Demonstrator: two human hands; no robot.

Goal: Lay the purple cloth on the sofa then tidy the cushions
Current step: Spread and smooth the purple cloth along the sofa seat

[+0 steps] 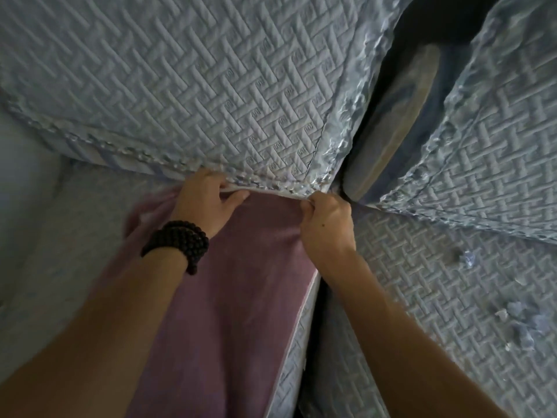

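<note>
The purple cloth (229, 297) lies flat along the sofa seat, running from the bottom of the view up to the backrest. My left hand (208, 203), with a dark bead bracelet on its wrist, grips the cloth's top edge where it meets the quilted blue-grey back cover (180, 86). My right hand (325, 221) pinches the cloth's top right corner at the same seam. A blue-grey cushion (394, 122) stands wedged in the dark gap between two backrest sections, at the upper right.
A second quilted backrest cover (497, 152) hangs at the right. The neighbouring seat (422, 297) has a quilted cover with small tufts of fluff (515, 321) on it. A dark gap (316, 342) separates the two seats. Plain grey upholstery (60, 251) lies to the left.
</note>
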